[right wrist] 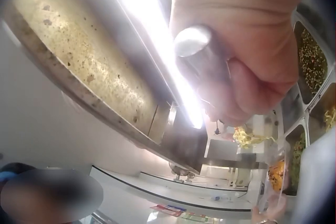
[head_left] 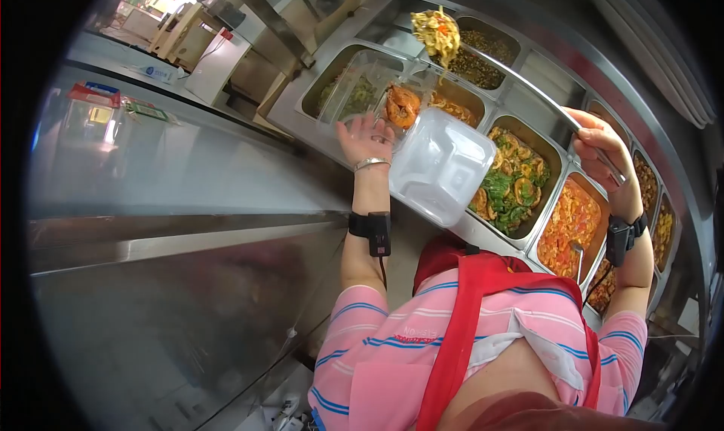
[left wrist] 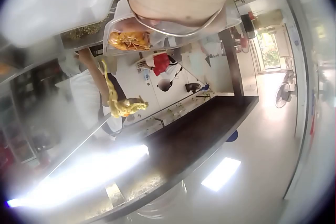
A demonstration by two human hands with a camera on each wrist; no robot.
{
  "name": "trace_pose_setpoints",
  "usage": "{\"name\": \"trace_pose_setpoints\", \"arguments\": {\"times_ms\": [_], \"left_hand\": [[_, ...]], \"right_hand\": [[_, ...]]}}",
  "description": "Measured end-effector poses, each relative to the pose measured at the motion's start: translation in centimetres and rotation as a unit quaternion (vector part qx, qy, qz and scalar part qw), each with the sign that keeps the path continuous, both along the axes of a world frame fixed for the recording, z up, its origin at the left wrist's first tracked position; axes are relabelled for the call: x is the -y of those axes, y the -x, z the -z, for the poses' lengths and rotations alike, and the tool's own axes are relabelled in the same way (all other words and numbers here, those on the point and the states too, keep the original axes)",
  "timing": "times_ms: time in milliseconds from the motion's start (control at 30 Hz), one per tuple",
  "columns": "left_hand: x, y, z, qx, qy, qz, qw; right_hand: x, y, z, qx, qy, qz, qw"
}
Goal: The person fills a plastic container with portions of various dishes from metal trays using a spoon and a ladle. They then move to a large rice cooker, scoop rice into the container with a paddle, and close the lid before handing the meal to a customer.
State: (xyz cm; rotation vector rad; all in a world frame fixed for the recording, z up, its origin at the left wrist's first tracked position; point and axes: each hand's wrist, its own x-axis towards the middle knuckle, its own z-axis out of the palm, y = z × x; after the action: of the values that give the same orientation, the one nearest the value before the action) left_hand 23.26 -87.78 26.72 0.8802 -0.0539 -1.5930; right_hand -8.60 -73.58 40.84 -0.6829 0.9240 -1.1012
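- A steel counter held rows of food trays in front of the person.
- One tray, with leafy greens and pale rings, sat near the middle.
- A cloudy plastic shell lay between that tray and the left hand.
- A clear container was beside the shell, above the counter's far-left trays.
- A long-handled serving utensil slanted across the trays.
- The right hand gripped its handle, fingers curled round.
- The left hand was palm up, fingers uncurled against the clear container.
- Shredded yellow food hung from the utensil's raised end.
- An orange shrimp lay in the clear container.
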Motion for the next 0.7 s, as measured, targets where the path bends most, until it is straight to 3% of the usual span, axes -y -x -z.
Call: {"name": "trace_pose_setpoints", "arguments": {"times_ms": [33,233,267,367,400,433,500,567,633,667,700], "left_hand": [[-0.2,0.4,-0.3,0.007,0.003,0.009,1.000],[-1.7,1.9,-1.3,-0.040,0.012,0.027,0.999],[-1.8,2.0,-1.3,-0.039,0.013,0.028,0.999],[-1.9,2.2,-0.9,-0.069,0.013,0.031,0.997],[-1.8,2.2,-0.5,-0.070,0.014,0.035,0.997],[-1.7,2.3,-0.2,-0.070,0.014,0.040,0.997],[-1.6,2.3,0.2,-0.066,0.011,0.043,0.997],[-1.3,2.4,0.5,-0.063,0.008,0.048,0.997],[-1.1,2.2,0.9,-0.057,0.016,0.045,0.997],[-1.0,1.9,1.2,-0.056,0.012,0.048,0.997],[-0.9,1.5,1.5,-0.068,0.026,0.039,0.997]], "right_hand": [[-0.1,-0.3,0.1,-0.001,-0.001,0.002,1.000],[-0.7,-2.8,2.6,-0.268,0.033,-0.024,0.962],[-0.9,-2.9,2.8,-0.350,0.033,-0.052,0.935],[-1.4,-3.2,4.4,-0.569,0.226,-0.059,0.788],[-1.6,-3.1,5.0,-0.596,0.249,-0.060,0.761],[-1.7,-3.1,5.7,-0.594,0.247,-0.061,0.763],[-2.0,-2.9,6.6,-0.643,0.313,-0.034,0.698],[-1.9,-2.5,7.1,-0.640,0.313,-0.044,0.701],[-1.5,-2.4,7.3,-0.617,0.348,0.016,0.706],[-1.1,-2.0,7.6,-0.610,0.307,0.032,0.730],[-0.6,-1.6,7.4,-0.593,0.191,0.020,0.782]]}}
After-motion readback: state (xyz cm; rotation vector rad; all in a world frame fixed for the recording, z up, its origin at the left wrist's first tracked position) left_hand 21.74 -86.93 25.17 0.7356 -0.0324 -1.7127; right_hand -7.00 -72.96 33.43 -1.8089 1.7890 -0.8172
